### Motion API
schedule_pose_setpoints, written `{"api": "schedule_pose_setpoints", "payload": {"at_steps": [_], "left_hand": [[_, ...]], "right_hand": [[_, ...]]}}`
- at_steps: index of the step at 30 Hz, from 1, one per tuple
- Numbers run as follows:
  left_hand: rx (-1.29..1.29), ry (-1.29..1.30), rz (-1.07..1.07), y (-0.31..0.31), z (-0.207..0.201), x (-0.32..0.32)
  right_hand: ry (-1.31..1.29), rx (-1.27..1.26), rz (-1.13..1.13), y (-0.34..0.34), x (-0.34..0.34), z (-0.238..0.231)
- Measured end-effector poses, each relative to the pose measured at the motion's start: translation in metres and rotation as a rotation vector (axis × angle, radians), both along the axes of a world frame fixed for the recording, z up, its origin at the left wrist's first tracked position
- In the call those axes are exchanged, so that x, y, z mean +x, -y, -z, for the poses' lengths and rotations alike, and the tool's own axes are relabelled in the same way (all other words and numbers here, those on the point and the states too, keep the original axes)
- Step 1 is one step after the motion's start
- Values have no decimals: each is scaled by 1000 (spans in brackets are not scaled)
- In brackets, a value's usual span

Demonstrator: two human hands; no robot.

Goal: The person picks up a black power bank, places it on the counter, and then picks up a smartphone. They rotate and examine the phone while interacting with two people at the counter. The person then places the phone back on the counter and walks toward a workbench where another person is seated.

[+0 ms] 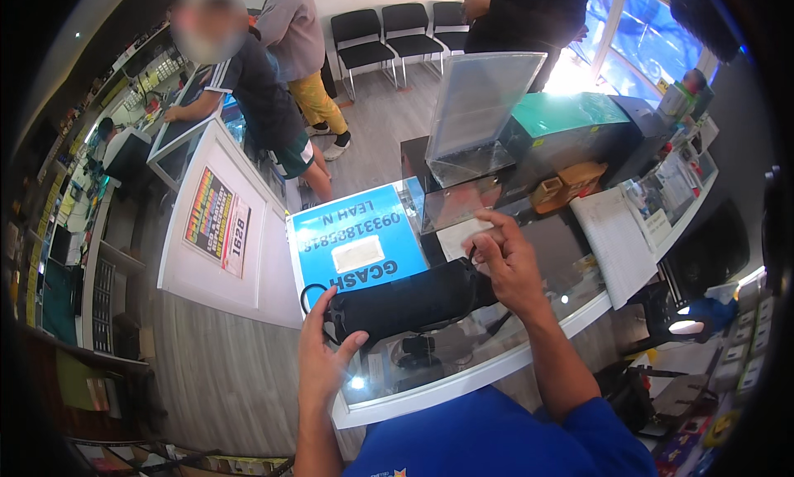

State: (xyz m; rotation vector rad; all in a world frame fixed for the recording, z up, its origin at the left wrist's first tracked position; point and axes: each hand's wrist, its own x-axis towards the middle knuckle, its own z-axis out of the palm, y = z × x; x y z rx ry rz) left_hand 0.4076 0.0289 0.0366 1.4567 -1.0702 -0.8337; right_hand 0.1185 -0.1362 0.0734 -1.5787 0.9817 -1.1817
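Note:
A black cylindrical portable speaker [404,302] is held level above the glass-topped counter [463,353]. My left hand [327,353] grips its left end, with the thumb along the near side and the fingers behind. A thin black loop [314,293] stands out beside that end. At the other end my right hand [513,266] is closed, thumb and finger pinched at a dark strap [473,252]. Its grip is partly hidden by the fingers. Beneath the speaker lies a blue printed sign [347,229] with a pale rectangle on it.
A tilted clear panel [484,97] stands on the counter's far side, beside a green-topped box [571,115]. An open notebook [612,245] lies at the right. Small brown boxes [566,186] sit behind it. People stand beyond the counter near black chairs [361,47]. A white display cabinet [223,221] is at left.

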Motion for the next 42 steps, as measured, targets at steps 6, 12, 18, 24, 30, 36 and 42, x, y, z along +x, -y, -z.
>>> {"api": "schedule_pose_setpoints", "payload": {"at_steps": [6,12,18,24,30,36,42], "left_hand": [[72,59,-61,15,-12,-1],[116,212,-79,31,-20,2],[26,352,5,30,5,15],[-29,405,14,29,-5,3],[43,462,16,24,-10,12],[62,484,97,10,-21,17],[-218,608,2,-10,-35,9]], "right_hand": [[-251,-337,-204,-21,-12,1],[-427,-369,-201,-38,-5,1],[-420,-374,-177,-37,1,14],[-394,-372,-152,-38,-1,17],[-129,-34,-116,-35,1,40],[-148,-43,-230,-39,1,29],[-47,127,-416,-39,-17,25]]}}
